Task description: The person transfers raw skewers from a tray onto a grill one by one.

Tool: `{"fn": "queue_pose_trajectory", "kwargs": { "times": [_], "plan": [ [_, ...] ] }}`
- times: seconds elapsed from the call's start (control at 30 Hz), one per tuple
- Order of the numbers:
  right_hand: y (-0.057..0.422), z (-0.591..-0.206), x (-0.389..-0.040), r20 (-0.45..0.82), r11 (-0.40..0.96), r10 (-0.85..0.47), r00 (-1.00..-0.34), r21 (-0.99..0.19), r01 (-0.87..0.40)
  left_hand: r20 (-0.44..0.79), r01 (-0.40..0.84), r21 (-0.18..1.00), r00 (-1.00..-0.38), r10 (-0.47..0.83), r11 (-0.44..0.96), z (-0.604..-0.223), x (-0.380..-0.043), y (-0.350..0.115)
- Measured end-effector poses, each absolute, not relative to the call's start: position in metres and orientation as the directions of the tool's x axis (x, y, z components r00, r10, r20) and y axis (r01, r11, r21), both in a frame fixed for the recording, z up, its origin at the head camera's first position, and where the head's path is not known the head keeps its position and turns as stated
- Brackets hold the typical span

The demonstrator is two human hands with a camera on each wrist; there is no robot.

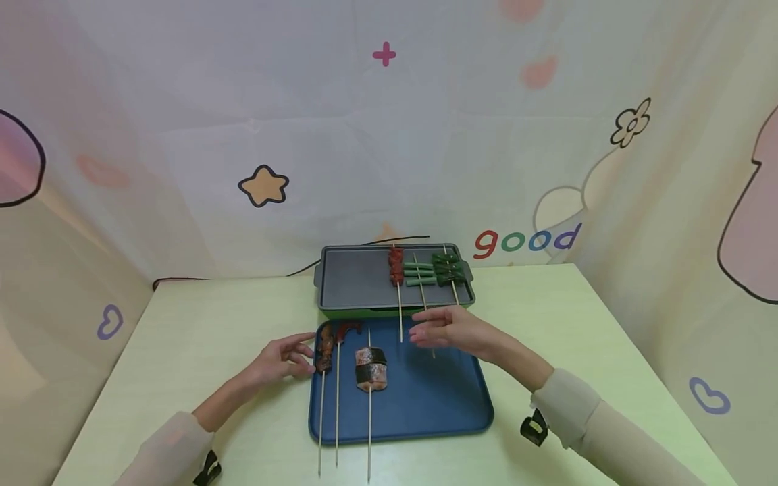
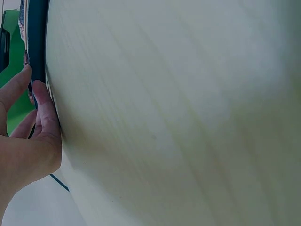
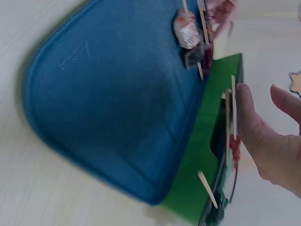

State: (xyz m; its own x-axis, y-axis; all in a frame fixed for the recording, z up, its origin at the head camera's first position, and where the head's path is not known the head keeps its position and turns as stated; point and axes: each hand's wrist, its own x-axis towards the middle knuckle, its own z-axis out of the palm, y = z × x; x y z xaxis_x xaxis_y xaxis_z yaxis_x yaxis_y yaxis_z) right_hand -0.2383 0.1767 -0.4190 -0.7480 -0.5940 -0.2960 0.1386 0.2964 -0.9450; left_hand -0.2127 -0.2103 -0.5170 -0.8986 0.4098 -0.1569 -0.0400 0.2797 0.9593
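My left hand (image 1: pixel 281 358) is at the left rim of a blue tray (image 1: pixel 425 405), its fingertips against the edge in the left wrist view. Beside those fingers lies a skewer of browned meat (image 1: pixel 325 351). Next to it are a skewer with a red curved piece (image 1: pixel 345 329) and one with a pale block banded in black (image 1: pixel 371 370). My right hand (image 1: pixel 456 331) hovers over the tray's back right, holding nothing, thumb and fingers apart. Near its fingertips hang stick ends from the grill pan (image 1: pixel 352 280), which carries red meat (image 1: pixel 396 266), green stalk (image 1: pixel 419 271) and dark green leafy (image 1: pixel 448 268) skewers.
The green-sided grill (image 3: pixel 197 155) stands right behind the tray, its skewer sticks overhanging the front. A black cord (image 1: pixel 304 268) runs along the table's back edge to the left. A printed curtain (image 1: pixel 395 155) hangs behind the pale table (image 1: pixel 577 378).
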Motion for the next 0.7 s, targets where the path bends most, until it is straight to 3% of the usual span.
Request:
{"fn": "queue_pose_trajectory", "kwargs": {
  "times": [0.4, 0.7],
  "plan": [
    [0.274, -0.412, -0.23, -0.324, 0.305, -0.6, -0.731, -0.938, 0.166, -0.177, -0.054, 0.951, -0.904, 0.389, 0.306, -0.517, -0.213, -0.209],
    [0.316, -0.444, -0.232, -0.336, 0.294, -0.577, -0.744, -0.936, 0.194, -0.152, -0.038, 0.962, -0.898, 0.413, 0.271, -0.515, -0.212, -0.21]
  ]
}}
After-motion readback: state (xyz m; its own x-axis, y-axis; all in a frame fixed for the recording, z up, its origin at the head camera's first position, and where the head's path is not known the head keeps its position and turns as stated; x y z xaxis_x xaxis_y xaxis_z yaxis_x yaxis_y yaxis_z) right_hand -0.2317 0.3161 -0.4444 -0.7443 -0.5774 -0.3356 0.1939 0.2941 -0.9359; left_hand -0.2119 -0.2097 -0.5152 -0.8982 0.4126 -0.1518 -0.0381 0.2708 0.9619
